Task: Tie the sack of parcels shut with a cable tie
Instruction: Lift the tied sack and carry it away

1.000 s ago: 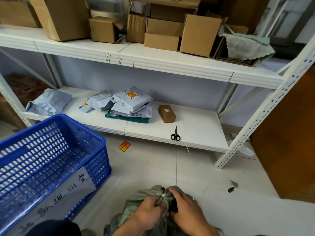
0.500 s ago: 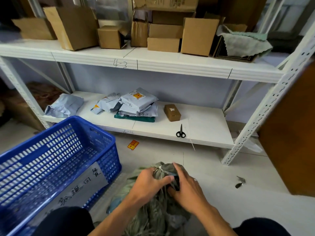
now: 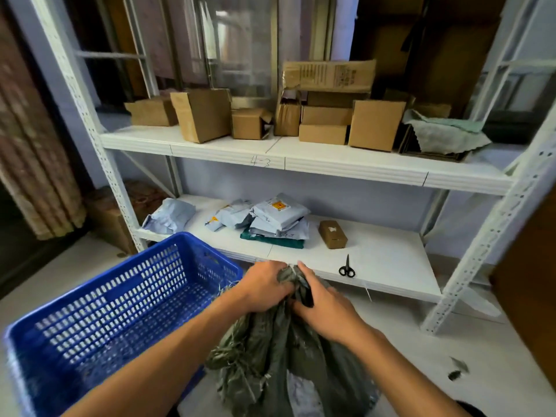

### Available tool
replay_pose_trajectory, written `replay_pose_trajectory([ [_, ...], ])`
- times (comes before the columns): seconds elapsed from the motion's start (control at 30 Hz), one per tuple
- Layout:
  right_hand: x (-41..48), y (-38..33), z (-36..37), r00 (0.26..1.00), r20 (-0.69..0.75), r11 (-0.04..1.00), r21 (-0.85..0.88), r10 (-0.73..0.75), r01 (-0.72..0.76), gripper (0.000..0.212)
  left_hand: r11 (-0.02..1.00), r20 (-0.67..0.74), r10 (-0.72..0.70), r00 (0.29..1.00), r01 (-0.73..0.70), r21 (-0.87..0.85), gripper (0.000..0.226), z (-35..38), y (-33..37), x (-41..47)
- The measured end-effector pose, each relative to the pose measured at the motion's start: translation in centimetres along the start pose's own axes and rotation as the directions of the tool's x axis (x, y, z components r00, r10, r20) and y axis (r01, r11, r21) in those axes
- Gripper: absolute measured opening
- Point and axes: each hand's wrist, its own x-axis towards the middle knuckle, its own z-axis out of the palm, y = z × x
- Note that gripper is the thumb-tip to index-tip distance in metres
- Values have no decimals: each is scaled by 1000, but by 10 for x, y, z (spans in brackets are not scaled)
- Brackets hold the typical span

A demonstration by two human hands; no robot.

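Both hands, left hand (image 3: 264, 285) and right hand (image 3: 326, 307), curl tightly round the bunched neck of the grey-green woven sack (image 3: 270, 365), where a pale cable tie (image 3: 289, 268) peeks out. The sack stands on the floor (image 3: 451, 341), touching the blue crate (image 3: 120, 311); scissors (image 3: 347, 268) lie on the lower shelf (image 3: 391, 266).

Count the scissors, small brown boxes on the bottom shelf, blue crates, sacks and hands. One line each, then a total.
Scissors: 1
Small brown box: 1
Blue crate: 1
Green sack: 1
Hands: 2, the left hand and the right hand, both gripping the sack's neck
Total: 6
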Motion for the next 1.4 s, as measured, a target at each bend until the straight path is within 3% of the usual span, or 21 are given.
replay_pose_trajectory([
  [0.17, 25, -63, -31, 994, -62, 996, -20, -92, 91, 57, 970, -83, 74, 994, -52, 238, 14, -74, 2, -17],
  [0.4, 57, -160, -48, 960, -72, 961, -83, -270, 264, 21, 822, -206, 235, 950, -81, 564, 16, -165, -13, -58],
  [0.47, 61, -190, -57, 944, -59, 943, -97, -324, 318, 20, 792, -241, 248, 938, -53, 608, 17, -191, -19, -71],
  [0.7, 84, -281, -90, 885, -72, 881, -162, -460, 445, 24, 788, -373, 262, 890, 26, 615, 24, -287, -43, -111],
  [0.93, 107, -372, -89, 795, -75, 795, -154, -601, 587, 22, 594, -425, 285, 859, 190, 781, 27, -361, -77, -163],
  [1.17, 122, -433, -56, 717, -119, 723, -211, -687, 658, 23, 517, -550, 229, 803, 378, 768, 27, -390, -130, -217],
  [1.4, 134, -461, -22, 769, -139, 779, -181, -624, 600, 23, 461, -681, 175, 711, 552, 695, 39, -389, -170, -237],
])
